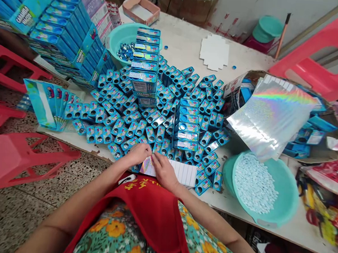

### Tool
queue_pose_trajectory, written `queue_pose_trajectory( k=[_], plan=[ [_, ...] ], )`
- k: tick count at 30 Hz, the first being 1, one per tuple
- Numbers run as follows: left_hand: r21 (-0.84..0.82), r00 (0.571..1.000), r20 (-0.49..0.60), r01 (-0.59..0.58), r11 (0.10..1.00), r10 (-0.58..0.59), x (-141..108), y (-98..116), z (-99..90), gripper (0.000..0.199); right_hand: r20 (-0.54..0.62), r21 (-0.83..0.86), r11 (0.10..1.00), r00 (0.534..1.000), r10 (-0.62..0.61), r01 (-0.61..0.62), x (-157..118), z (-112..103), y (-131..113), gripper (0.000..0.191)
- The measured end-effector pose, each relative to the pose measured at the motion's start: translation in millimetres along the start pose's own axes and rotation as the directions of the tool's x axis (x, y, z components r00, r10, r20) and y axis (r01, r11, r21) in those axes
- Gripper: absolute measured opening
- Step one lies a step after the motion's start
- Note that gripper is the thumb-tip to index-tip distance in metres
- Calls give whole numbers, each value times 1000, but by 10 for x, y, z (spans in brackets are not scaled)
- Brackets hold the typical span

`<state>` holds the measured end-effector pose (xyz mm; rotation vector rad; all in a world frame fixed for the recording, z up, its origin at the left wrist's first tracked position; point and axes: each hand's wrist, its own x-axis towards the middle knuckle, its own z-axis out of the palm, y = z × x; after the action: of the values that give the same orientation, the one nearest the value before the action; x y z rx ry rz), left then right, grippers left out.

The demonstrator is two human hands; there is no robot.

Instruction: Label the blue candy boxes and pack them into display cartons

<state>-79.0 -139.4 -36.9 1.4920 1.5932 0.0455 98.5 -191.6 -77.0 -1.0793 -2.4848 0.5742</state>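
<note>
On one white bench (180,30) are set two round green tubs (291,187) and two stacks (143,77) among boxy blue tins (99,135), too many to be counted. Of two shiny rainbow sheets (268,117), the near sheet (148,167), with white strips, is laid by the front edge. On it the right hand (165,172) is rested, fingers stretched; the left hand (140,154) is curled, anything pinched being unclear.

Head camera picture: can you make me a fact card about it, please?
Left hand: fingers bunched by the shiny strip; can't tell whether they pinch anything
Right hand: lying over the shiny strip
Blue tins: crowded on the table, some stacked
Near tub: turquoise, holding small pale pieces
Far tub: turquoise, holding small round metallic things
Big shiny sheet: lying over a carton
</note>
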Motion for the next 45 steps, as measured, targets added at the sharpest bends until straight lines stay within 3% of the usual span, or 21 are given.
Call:
queue_pose_trajectory(
  k=[6,10,12,14,16,18,21,25,29,33,38,43,45],
  plan=[
    [11,1000,-23,6,1000,-6,50,23,18,19,-17,8,997,997,80,-80,66,-122,-4,15],
    [84,996,-87,33,996,-26,25,36,34,19,13,189,955,973,231,-229,166,-366,-81,17],
    [74,979,-203,-20,997,35,-45,77,15,23,13,287,919,960,280,-272,200,-534,-131,15],
    [-52,959,-250,-149,987,132,-137,155,-20,26,-22,362,888,950,312,-283,227,-710,-166,13],
    [-270,966,-128,-253,929,226,-214,259,-55,29,-69,422,860,936,346,-287,260,-877,-174,11],
    [-449,956,36,-244,859,291,-234,376,-90,28,-119,460,833,909,400,-307,308,-1018,-147,11],
    [-528,942,68,-246,813,329,-127,563,-175,21,-213,468,801,832,513,-374,417,-1161,-30,10],
    [-448,911,-9,-372,813,411,185,820,-378,21,-414,434,792,686,599,-429,609,-1205,263,11],
    [-225,896,-123,-445,867,428,513,999,-511,19,-544,386,785,568,618,-484,772,-1131,592,11],
    [-75,910,-163,-398,914,382,721,1035,-460,15,-514,363,755,558,651,-546,839,-1063,764,11],
    [-157,909,-198,-398,904,366,823,960,-292,15,-506,316,763,580,638,-564,840,-1079,850,2],
    [-71,954,-164,-264,962,250,947,832,-146,23,-405,379,673,540,738,-635,844,-1136,999,14],
    [-24,956,-188,-232,972,224,933,741,-134,26,-403,384,675,544,736,-630,826,-1167,994,15]
  ],
)
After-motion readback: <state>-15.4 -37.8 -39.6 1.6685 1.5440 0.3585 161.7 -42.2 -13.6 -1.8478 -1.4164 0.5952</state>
